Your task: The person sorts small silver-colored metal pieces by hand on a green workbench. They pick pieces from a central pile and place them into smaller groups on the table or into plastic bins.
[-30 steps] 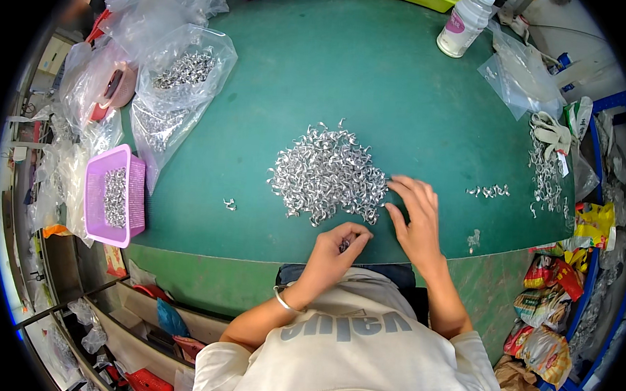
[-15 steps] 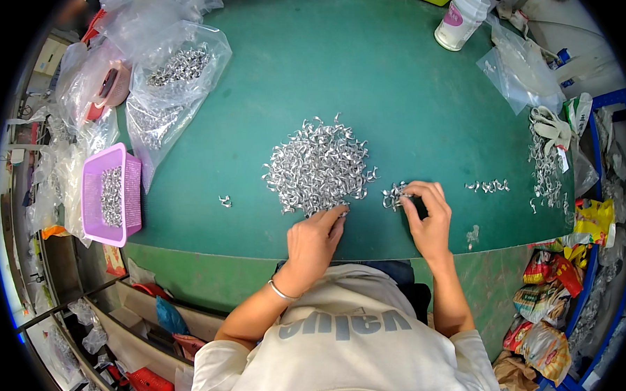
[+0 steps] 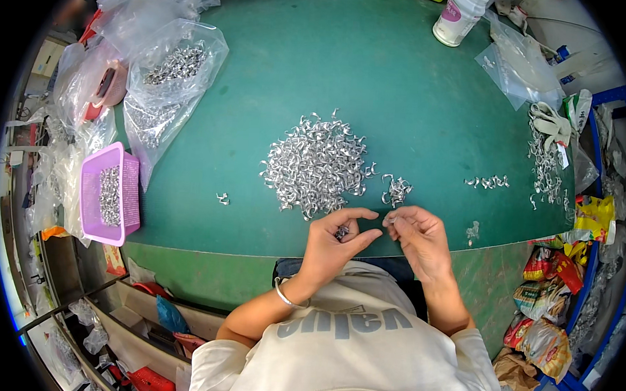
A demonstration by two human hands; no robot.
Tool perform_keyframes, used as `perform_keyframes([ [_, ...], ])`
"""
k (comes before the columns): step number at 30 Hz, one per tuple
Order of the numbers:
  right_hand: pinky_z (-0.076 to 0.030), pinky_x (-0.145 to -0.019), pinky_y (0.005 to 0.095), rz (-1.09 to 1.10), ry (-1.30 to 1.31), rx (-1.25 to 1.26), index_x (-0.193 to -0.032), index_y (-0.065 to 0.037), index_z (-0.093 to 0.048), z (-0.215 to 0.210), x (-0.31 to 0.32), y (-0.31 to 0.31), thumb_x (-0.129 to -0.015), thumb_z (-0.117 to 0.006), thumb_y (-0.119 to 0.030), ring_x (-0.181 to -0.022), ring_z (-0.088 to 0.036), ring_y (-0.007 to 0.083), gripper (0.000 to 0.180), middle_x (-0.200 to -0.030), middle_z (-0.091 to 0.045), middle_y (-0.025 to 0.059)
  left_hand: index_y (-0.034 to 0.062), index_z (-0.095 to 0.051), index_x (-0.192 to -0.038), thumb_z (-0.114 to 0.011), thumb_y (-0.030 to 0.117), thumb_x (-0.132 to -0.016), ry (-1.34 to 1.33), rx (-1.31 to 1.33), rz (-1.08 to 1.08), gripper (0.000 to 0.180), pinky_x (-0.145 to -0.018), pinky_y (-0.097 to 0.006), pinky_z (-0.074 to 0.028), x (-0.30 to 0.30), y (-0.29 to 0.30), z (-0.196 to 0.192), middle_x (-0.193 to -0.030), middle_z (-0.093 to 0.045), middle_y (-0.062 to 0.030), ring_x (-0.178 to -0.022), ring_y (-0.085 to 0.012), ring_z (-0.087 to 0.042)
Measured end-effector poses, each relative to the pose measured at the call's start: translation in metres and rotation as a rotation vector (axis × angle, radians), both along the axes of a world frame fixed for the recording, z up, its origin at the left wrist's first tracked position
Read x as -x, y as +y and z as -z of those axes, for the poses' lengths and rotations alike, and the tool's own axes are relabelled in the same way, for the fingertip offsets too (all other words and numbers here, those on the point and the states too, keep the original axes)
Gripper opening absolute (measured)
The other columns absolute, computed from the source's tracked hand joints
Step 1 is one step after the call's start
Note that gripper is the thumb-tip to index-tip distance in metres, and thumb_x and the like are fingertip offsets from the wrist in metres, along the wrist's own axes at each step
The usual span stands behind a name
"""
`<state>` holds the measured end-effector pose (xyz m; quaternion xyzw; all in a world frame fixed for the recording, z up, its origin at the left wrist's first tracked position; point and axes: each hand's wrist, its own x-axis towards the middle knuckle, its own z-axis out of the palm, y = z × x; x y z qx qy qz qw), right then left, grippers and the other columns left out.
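A heap of small, shiny, curved metal pieces [image 3: 314, 167] lies in the middle of the green table. Below its right side is my left hand [image 3: 332, 238], with a few of the same metal pieces [image 3: 341, 232] held in its curled fingers. Its thumb and forefinger stretch apart toward my other hand. Close by on the right, my right hand [image 3: 419, 238] pinches a small silvery piece [image 3: 390, 219] at its fingertips; the exact shape is hard to make out. Just beyond that hand sits a small cluster of metal pieces [image 3: 398, 191], apart from the heap.
A purple basket [image 3: 130, 201] and a clear bag [image 3: 192, 85], both holding metal pieces, are at the left. A few pieces [image 3: 223, 198] lie near the basket. To the right are a short row of pieces [image 3: 488, 181], linked metal parts [image 3: 548, 171] and a white bottle [image 3: 460, 19].
My left hand has drawn back from the heap, turned, and shows pieces in its fingers. My right hand has left the small cluster and come nearer to me, beside my left.
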<state>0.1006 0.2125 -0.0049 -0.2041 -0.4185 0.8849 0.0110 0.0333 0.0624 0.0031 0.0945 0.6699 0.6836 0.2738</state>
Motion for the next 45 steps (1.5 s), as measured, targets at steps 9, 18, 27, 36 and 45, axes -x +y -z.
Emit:
perform_keyframes([
  [9, -0.043, -0.072, 0.0230, -0.038, -0.018, -0.053, -0.091, 0.002, -0.059, -0.009, -0.004, -0.012, -0.082, -0.059, -0.005, -0.081, -0.055, 0.0104, 0.011, -0.089, -0.061, 0.0064, -0.0001, -0.064, -0.084, -0.067, 0.000, -0.073, 0.005, -0.024, 0.013, 0.011, -0.044, -0.018, -0.019, -0.002, -0.002, -0.007, -0.053, -0.037, 0.0083, -0.049, 0.0003, -0.028],
  [18, -0.041, -0.073, 0.0233, -0.105, 0.015, -0.151, -0.088, 0.001, -0.057, -0.018, -0.005, -0.014, -0.085, -0.056, -0.008, -0.080, -0.052, 0.0098, 0.010, -0.085, -0.058, 0.0050, -0.0004, -0.062, -0.077, -0.067, 0.000, -0.073, -0.087, -0.080, 0.032, 0.006, -0.045, -0.017, -0.020, -0.004, -0.005, -0.019, -0.054, -0.040, 0.0078, -0.050, 0.0007, -0.030],
  [27, -0.042, -0.072, 0.0258, -0.034, 0.148, -0.303, -0.086, 0.003, -0.058, -0.022, -0.006, -0.017, -0.078, -0.059, 0.003, -0.082, -0.053, 0.0138, 0.008, -0.085, -0.059, 0.0077, -0.0012, -0.064, -0.081, -0.067, -0.004, -0.071, -0.019, -0.095, 0.014, 0.011, -0.045, -0.018, -0.021, -0.004, -0.006, -0.023, -0.053, -0.037, 0.0078, -0.050, -0.0002, -0.029],
  [36, -0.042, -0.061, 0.0301, 0.151, 0.443, -1.052, -0.079, 0.001, -0.062, -0.034, -0.005, -0.021, -0.061, -0.070, 0.005, -0.068, -0.053, 0.0224, 0.020, -0.074, -0.061, 0.0096, -0.0027, -0.066, -0.084, -0.065, -0.007, -0.069, 0.006, -0.103, 0.049, 0.015, -0.044, -0.019, -0.021, -0.003, -0.011, -0.031, -0.053, -0.040, 0.0055, -0.049, -0.0014, -0.030],
  [45, -0.040, -0.059, 0.0301, 0.194, 0.542, -1.307, -0.082, -0.002, -0.064, -0.040, -0.008, -0.022, -0.058, -0.072, 0.003, -0.066, -0.053, 0.0212, 0.025, -0.076, -0.062, 0.0067, -0.0044, -0.065, -0.083, -0.064, -0.008, -0.069, 0.024, -0.150, 0.074, 0.015, -0.045, -0.020, -0.024, -0.003, -0.013, -0.032, -0.054, -0.042, 0.0028, -0.050, -0.0030, -0.033],
])
